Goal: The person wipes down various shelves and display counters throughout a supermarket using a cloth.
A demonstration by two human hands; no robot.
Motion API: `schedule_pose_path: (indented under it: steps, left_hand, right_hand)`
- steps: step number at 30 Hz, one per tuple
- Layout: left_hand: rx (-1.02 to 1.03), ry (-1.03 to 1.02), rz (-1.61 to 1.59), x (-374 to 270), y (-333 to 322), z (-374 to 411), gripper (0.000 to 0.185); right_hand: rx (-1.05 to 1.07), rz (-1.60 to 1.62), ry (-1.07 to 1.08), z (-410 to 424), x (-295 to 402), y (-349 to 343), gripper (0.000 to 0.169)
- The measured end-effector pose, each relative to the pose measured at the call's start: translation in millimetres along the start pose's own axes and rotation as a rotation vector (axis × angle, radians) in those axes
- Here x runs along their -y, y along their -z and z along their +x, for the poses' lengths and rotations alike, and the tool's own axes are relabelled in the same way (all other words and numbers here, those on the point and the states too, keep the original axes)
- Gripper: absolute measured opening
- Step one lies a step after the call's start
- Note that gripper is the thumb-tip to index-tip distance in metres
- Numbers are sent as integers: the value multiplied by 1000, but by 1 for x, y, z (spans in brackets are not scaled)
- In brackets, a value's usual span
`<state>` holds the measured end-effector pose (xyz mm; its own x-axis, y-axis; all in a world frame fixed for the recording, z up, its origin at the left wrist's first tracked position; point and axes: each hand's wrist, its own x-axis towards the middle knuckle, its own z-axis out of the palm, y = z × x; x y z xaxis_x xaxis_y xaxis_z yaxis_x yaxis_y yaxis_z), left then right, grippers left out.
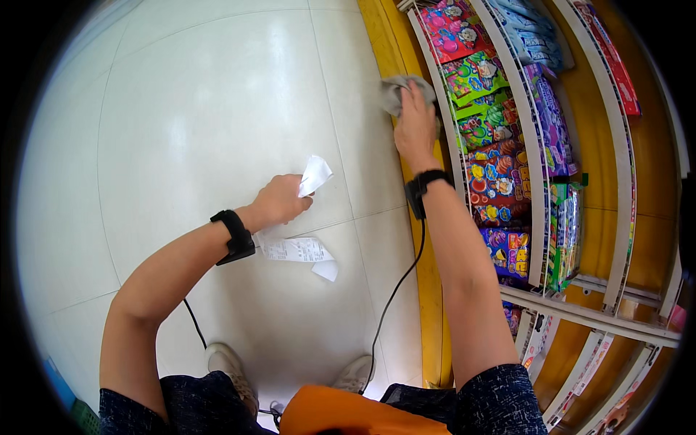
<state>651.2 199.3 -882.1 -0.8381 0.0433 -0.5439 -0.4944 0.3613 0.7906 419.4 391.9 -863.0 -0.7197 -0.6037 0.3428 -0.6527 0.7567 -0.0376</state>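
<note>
My right hand (417, 128) presses a crumpled grey cloth (399, 93) against the yellow base ledge (408, 163) of a store shelf. In my left hand (280, 200), held out over the floor, is a piece of white paper (316, 173) that sticks up past the fingers. Below that hand appears a curled paper receipt (296, 249) with print on it. Whether it hangs from the hand or lies on the floor, and whether both papers are one strip, I cannot tell.
Shelf tiers on the right hold colourful candy bags (495, 168), purple packs (549, 119) and green packs (565, 234). White price rails (503, 43) edge the tiers. Pale floor tiles (217, 109) spread to the left. A black cable (399, 285) runs down from my right wrist.
</note>
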Motion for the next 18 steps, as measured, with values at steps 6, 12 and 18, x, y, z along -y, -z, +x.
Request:
schedule_pose_path:
  steps: [6,12,18]
  left_hand:
    - [-187,-76,161,25,13,16,18]
    - [-111,105,-201,47,40,23,18]
    - [-87,151,-388,40,41,31,22]
  right_hand:
    - [-4,33,-501,-88,6,44,41]
    - [123,-6,-636,-133,24,69,51]
    - [435,-672,-255,-68,-69,-9,33]
